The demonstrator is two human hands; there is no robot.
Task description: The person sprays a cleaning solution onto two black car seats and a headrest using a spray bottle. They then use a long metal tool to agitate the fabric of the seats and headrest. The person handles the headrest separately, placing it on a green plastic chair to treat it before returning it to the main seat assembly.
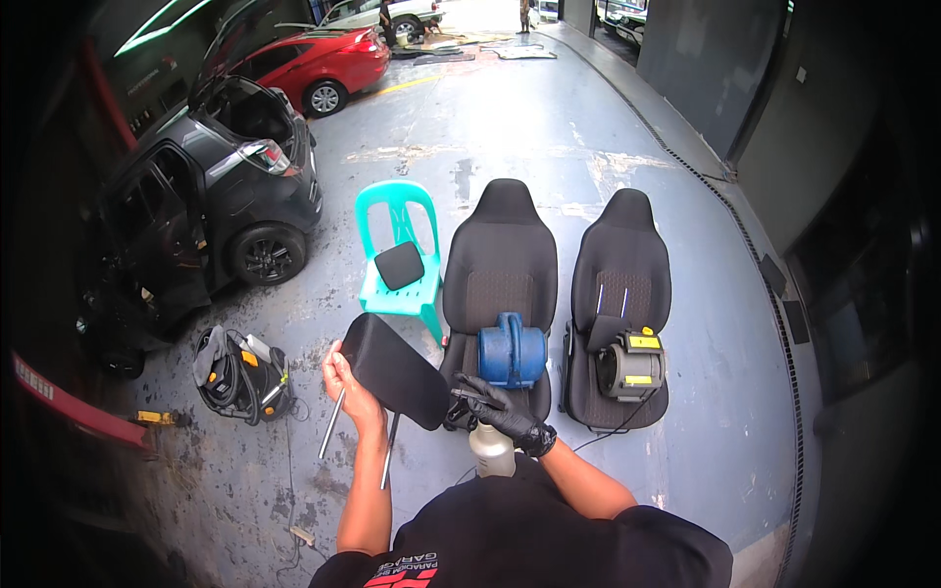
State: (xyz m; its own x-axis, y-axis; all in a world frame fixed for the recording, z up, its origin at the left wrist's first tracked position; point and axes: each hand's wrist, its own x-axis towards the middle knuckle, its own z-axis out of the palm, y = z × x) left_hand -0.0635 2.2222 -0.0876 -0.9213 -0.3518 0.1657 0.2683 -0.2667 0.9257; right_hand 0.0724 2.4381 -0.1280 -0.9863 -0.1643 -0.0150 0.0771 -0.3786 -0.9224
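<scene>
My bare left hand [356,389] holds a black car headrest [397,371] near its left end, with the two metal posts pointing down towards me. In a black glove, my right hand [507,415] grips the dark trigger head of a translucent spray bottle [491,448], just right of the headrest. Beyond them stand two dark fabric car seats. A blue air blower [512,351] rests on the nearer seat [500,257]. The right seat [621,250] carries a grey blower [631,367] and another headrest [607,332] with its posts upward.
A turquoise plastic chair [401,298] bears a small black cushion-like pad [400,265]. At left are a vacuum cleaner [242,375], a power strip [301,536] on the floor and a dark car [220,176] with its tailgate up. A red car [316,62] and people stand farther off.
</scene>
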